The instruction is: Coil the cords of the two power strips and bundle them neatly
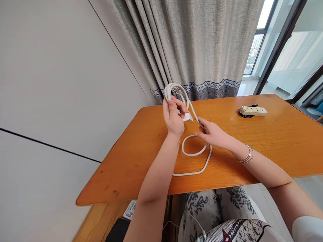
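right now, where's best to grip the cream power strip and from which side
Probably across the middle of the power strip, from above: it lies flat, long and narrow, with black cord bunched by its left end. The right hand is nearer but holds white cable.

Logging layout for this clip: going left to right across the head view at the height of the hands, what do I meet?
White wall panel → left hand, holding a coiled white cable → right hand, grasping the same cable → cream power strip.
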`<act>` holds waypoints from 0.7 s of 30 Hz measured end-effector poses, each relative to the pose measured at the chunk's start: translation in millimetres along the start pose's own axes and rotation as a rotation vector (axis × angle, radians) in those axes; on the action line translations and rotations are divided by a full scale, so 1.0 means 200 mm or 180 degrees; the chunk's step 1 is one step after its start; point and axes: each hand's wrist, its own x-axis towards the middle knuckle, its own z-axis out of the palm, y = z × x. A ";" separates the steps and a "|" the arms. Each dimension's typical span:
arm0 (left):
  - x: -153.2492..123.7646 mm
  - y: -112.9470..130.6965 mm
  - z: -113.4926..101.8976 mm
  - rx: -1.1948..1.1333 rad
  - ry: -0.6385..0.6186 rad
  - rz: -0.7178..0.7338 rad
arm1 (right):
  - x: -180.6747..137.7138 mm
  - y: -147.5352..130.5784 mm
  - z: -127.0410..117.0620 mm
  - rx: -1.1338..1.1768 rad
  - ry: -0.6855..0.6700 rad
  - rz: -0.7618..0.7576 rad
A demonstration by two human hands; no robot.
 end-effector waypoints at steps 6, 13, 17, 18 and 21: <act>-0.03 -0.06 -0.03 0.0077 -0.0226 -0.0089 | -0.02 -0.02 0.03 0.0481 -0.0128 -0.0040; -0.04 -0.13 -0.11 0.1819 -0.1398 0.0253 | -0.02 -0.02 0.01 0.1299 -0.0280 0.0070; 0.02 -0.14 -0.15 0.2605 -0.1649 0.0489 | -0.01 -0.02 0.00 0.2670 -0.0553 0.0579; 0.04 -0.14 -0.16 0.2703 -0.1644 0.0488 | 0.00 -0.02 -0.01 0.3004 -0.0603 0.0719; 0.07 -0.15 -0.16 0.2953 -0.1549 0.0513 | 0.01 -0.01 -0.03 0.3788 -0.0603 0.1103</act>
